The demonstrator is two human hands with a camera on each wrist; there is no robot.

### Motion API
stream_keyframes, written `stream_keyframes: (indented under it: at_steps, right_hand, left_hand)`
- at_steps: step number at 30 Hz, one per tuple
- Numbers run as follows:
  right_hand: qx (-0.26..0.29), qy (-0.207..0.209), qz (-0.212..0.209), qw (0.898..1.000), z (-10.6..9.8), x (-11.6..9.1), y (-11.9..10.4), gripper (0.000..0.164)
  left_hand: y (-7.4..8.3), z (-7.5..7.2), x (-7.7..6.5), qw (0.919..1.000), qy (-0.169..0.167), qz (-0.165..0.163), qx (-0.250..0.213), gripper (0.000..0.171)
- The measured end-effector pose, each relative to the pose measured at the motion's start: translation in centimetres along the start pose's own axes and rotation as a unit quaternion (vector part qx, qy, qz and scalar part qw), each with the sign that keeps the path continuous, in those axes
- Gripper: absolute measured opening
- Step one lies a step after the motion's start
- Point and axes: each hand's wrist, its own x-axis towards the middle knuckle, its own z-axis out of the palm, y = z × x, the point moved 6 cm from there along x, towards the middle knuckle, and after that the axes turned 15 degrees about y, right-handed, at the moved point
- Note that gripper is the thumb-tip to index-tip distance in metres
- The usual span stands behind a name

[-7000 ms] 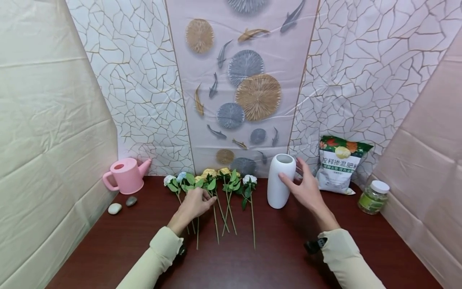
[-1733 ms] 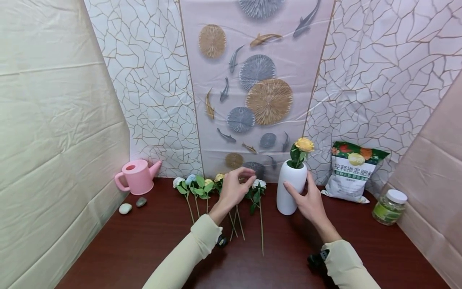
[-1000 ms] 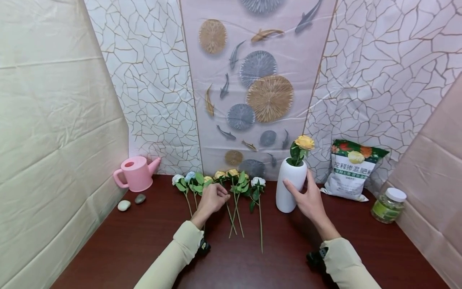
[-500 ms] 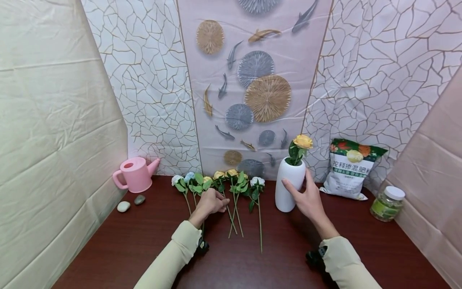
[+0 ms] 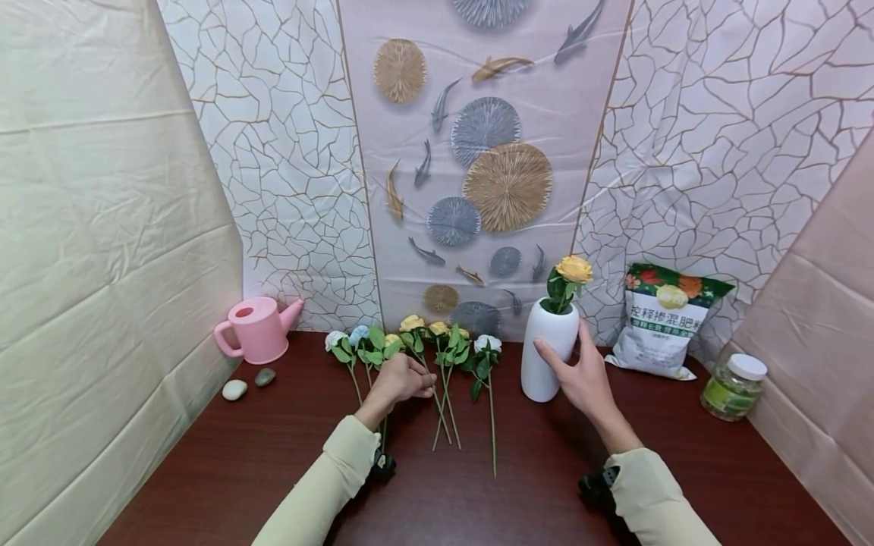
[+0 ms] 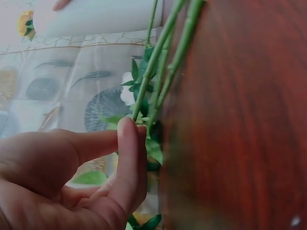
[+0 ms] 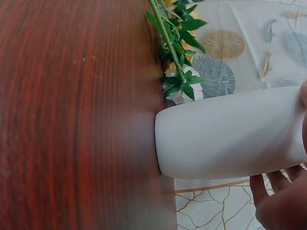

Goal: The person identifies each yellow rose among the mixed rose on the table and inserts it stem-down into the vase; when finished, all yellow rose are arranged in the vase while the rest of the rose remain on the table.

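Observation:
My left hand (image 5: 404, 379) pinches the green stem of a yellow rose (image 5: 412, 324) between thumb and fingertips, which the left wrist view shows close up at the stem (image 6: 152, 64). My right hand (image 5: 580, 371) grips the side of a white vase (image 5: 544, 353). The vase stands upright on the table, its base flat on the wood in the right wrist view. One yellow rose (image 5: 574, 268) with dark leaves stands in its mouth. Beside the left hand lie a white rose (image 5: 335, 339), a pale blue rose (image 5: 359, 334) and other yellow roses; another white rose (image 5: 488, 343) lies nearer the vase.
A pink watering can (image 5: 258, 334) stands at the back left, with a white pebble (image 5: 234, 390) and a grey pebble (image 5: 265, 376) before it. On the right are a fertilizer bag (image 5: 665, 322) and a lidded jar (image 5: 734, 388). A patterned cloth hangs behind the brown table (image 5: 437, 497).
A yellow rose has gone from the table row into the vase. The left hand came back left to the row and took another yellow rose's stem, its bloom now slightly raised.

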Motion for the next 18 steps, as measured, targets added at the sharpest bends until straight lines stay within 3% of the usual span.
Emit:
stream_keyframes:
  at_steps: [6,9,18]
  right_hand:
    - [0.006,-0.004,0.005,1.000,-0.7,-0.7,-2.7,0.077]
    - [0.006,-0.003,0.004,1.000,-0.8,-0.8,-2.9,0.077]
    - [0.002,0.000,-0.003,1.000,0.1,0.0,0.4,0.078]
  left_hand:
    - [1.3,-0.5,-0.2,0.9976,-0.006,0.022,-0.065,0.022]
    - [2.1,-0.6,-0.4,0.9959,-0.003,0.042,-0.080,0.022]
    - [5.2,-0.2,-1.5,0.9836,0.021,0.153,-0.093,0.020]
